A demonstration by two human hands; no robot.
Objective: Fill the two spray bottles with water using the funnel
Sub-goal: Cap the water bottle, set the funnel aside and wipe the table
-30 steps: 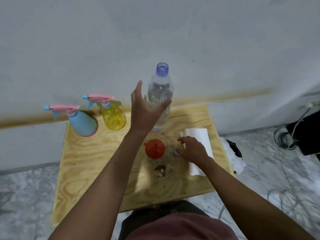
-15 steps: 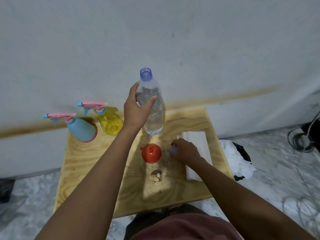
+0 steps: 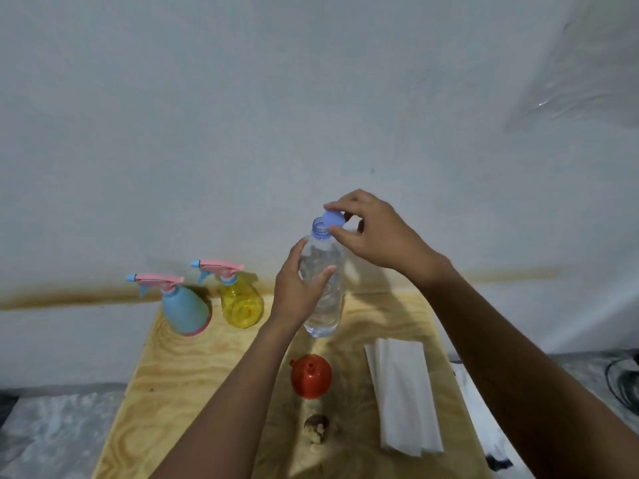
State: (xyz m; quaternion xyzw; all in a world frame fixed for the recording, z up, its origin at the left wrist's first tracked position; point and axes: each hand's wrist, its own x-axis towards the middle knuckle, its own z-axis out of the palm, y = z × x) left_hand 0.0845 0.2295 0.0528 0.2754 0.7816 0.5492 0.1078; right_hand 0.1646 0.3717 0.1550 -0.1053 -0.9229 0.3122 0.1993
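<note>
My left hand [image 3: 299,288] grips the clear water bottle [image 3: 326,305], which stands upright on the wooden table [image 3: 193,375]. My right hand [image 3: 373,233] pinches the blue cap [image 3: 333,217] just above and beside the bottle's open neck. The blue spray bottle [image 3: 183,309] and the yellow spray bottle [image 3: 240,302] stand at the back left, both with pink trigger heads on. An orange funnel [image 3: 311,376] lies mouth down on the table in front of the water bottle.
A folded white paper towel [image 3: 404,392] lies at the table's right. A small brown and white clump [image 3: 316,426] sits near the front. The white wall is right behind the table. Marble floor, a cloth and cables lie to the right.
My left hand closed around the water bottle. My right hand lifted the blue cap off the table and brought it up to the bottle's neck.
</note>
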